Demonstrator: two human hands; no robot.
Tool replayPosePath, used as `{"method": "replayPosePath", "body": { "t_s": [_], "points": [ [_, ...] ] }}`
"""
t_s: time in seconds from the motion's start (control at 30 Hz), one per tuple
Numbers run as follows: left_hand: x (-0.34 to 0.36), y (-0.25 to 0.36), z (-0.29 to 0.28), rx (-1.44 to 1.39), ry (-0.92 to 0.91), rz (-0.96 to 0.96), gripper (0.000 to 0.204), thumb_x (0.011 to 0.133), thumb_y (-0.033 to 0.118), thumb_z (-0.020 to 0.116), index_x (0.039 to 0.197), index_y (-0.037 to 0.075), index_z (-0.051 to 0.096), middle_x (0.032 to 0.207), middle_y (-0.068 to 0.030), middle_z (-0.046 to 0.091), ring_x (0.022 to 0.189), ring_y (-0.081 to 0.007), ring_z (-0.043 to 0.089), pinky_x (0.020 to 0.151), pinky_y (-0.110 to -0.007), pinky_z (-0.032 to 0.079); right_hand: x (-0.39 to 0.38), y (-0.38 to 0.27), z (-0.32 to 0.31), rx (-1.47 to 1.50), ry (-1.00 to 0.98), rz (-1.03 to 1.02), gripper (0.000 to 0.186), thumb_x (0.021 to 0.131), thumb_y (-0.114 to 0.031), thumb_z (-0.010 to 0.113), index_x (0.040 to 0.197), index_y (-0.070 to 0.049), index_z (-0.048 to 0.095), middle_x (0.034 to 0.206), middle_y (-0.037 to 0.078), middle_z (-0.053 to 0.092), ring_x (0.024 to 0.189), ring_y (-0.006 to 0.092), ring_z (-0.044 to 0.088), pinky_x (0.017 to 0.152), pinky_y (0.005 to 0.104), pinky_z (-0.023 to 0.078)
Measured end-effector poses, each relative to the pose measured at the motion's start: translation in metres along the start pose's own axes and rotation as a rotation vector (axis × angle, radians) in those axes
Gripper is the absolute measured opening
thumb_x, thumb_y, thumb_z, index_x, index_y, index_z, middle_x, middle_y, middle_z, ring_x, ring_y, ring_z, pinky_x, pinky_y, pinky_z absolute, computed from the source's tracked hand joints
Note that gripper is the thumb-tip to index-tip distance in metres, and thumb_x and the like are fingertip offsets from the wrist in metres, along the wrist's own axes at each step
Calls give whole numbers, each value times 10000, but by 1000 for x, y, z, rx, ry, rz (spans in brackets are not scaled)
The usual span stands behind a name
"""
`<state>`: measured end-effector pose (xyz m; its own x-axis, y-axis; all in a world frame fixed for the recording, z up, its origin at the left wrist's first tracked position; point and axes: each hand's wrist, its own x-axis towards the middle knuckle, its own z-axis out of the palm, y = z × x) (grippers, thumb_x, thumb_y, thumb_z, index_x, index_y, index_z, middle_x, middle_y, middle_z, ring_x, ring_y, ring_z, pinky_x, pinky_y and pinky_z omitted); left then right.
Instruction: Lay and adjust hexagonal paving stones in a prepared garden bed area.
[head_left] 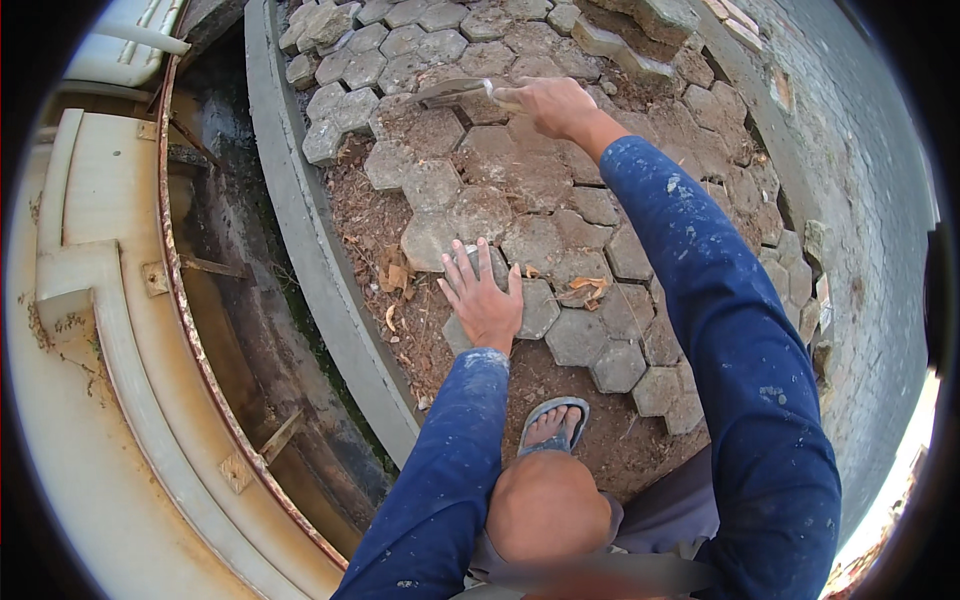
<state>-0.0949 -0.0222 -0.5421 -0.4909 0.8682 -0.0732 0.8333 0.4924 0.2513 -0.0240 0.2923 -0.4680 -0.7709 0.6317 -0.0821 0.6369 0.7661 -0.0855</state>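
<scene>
We look down from our head at our own two hands over a patch of hexagonal grey pavers point(520, 180) laid on brown soil.

Our left hand point(484, 300) lies flat near the centre, fingers spread and open, palm pressing on one paver point(480, 265). It grips nothing.

Our right hand point(548, 104) reaches out toward 12 o'clock, closed around the handle of a trowel point(452, 92). The flat metal blade points toward 9 o'clock from the hand and lies just above the pavers; we cannot tell whether it touches them.

Both arms wear dark blue sleeves speckled with pale dust. At 6 o'clock from the left hand, a foot in a grey sandal point(553, 423) rests on bare soil, with a bent knee just below it.

Dry leaves point(392, 272) lie on the soil at 9 o'clock from the left hand. Beyond them a grey concrete kerb point(310, 240) runs from 12 o'clock down toward 6 o'clock, edging a dark drain point(230, 250) with a rusty rim. At 3 o'clock a brick wall point(870, 200) rises.
</scene>
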Motion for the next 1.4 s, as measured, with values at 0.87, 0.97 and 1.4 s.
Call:
{"method": "replayPosePath", "body": {
  "t_s": [0.87, 0.97, 1.4],
  "points": [
    [-7, 9, 5, 89, 48, 21, 699, 999, 492, 516, 1598, 194, 313, 1673, -158, 201, 1545, -381, 154, 1227, -562, 176, -264, 66, 22, 806, 517, 1143, 329, 932, -247, 602, 1148, 1, 610, 1020, 285, 708, 968, 442, 697, 839, 542, 544],
    [-7, 9, 5, 102, 48, 25, 697, 1000, 493, 513, 1597, 193, 316, 1671, -159, 206, 1540, -384, 167, 1224, -562, 183, -225, 53, 5, 1355, 383, 1242, 335, 923, -202, 590, 1108, 76, 599, 1054, 346, 680, 1057, 421, 682, 921, 541, 519],
    [-8, 8, 8, 108, 62, 28, 670, 1013, 512, 486, 1581, 182, 353, 1669, -143, 216, 1530, -379, 194, 1222, -539, 209, -169, 3, 11, 994, 178, 1003, 367, 888, -166, 580, 1215, -10, 635, 1195, 276, 672, 1150, 436, 641, 979, 518, 511]
  ]
}}
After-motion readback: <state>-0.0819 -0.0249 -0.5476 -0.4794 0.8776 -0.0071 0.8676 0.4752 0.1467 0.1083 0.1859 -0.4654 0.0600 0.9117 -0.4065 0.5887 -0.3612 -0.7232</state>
